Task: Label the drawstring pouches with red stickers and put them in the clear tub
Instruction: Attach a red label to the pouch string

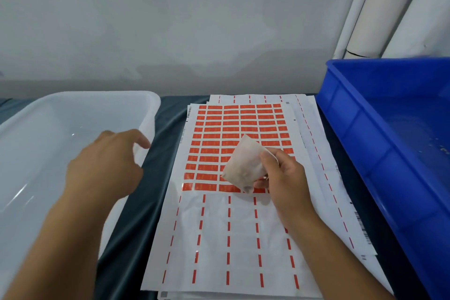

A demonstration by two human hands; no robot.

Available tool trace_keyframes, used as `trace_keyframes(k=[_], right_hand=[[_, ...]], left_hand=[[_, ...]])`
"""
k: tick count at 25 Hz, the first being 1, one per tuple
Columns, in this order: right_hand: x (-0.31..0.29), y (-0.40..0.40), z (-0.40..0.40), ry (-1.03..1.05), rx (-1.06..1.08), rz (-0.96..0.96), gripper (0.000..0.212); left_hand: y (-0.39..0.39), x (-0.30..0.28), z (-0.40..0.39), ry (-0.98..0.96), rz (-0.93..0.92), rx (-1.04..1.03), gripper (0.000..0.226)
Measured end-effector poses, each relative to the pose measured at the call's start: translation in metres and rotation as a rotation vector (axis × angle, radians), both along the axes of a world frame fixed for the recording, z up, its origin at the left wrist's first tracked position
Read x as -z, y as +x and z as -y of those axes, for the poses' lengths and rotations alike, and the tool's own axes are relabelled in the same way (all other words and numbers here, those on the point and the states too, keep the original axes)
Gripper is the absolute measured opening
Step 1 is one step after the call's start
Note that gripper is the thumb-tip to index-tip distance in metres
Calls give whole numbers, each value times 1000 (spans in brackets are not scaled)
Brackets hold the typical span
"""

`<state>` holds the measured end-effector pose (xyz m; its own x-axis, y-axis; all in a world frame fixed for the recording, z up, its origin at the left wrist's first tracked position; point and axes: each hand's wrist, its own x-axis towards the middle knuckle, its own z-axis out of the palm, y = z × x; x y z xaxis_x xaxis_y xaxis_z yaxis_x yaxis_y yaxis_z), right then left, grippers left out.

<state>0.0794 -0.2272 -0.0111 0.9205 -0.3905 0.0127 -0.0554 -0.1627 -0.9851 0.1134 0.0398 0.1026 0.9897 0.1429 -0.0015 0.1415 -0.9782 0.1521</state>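
pinching a white pouch point(244, 168), right hand point(282, 175) over red stickers point(233, 129).

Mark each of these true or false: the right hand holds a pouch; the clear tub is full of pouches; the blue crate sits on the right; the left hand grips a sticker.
1. The right hand holds a pouch. True.
2. The clear tub is full of pouches. False: none show inside it.
3. The blue crate sits on the right. True.
4. The left hand grips a sticker. False: it holds nothing, over the tub's edge.
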Motion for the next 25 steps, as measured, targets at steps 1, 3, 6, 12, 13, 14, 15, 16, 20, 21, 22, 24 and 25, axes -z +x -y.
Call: trace_keyframes(k=[1,3,6,12,13,14,15,16,20,21,22,24,25], right_hand=[[0,0,0,6,2,7,22],[-1,0,1,25,6,15,22],[-2,-2,0,4,-16,24,27],[-9,-3,3,-2,-100,80,22],[-10,-4,3,1,-109,92,20],[-11,-5,4,4,-111,107,18],[-11,-4,6,-1,-107,118,17],[-11,-4,7,-16,-96,118,18],[-9,-6,17,-169,-66,117,30],[-9,-7,18,-207,-66,104,30],[-9,-8,19,-233,-68,79,30],[-9,-9,21,-219,-99,9,28],[-11,-9,21,-158,-128,-24,28]], left_hand=[[3,-2,7,-21,5,11,50],[11,-3,23,-88,30,14,48],[17,1,53,-97,295,30,41],[-7,57,128,-883,85,536,63],[-5,68,130,-961,-19,529,66],[-1,76,131,-1005,-72,527,68],[4,82,129,-1021,-88,532,68],[7,89,127,-1036,-85,535,68],[10,106,122,-1143,-19,455,59],[9,109,122,-1149,-4,442,55],[8,111,121,-1136,6,434,52],[6,111,120,-1078,10,423,47],[5,110,119,-1059,8,422,44]])
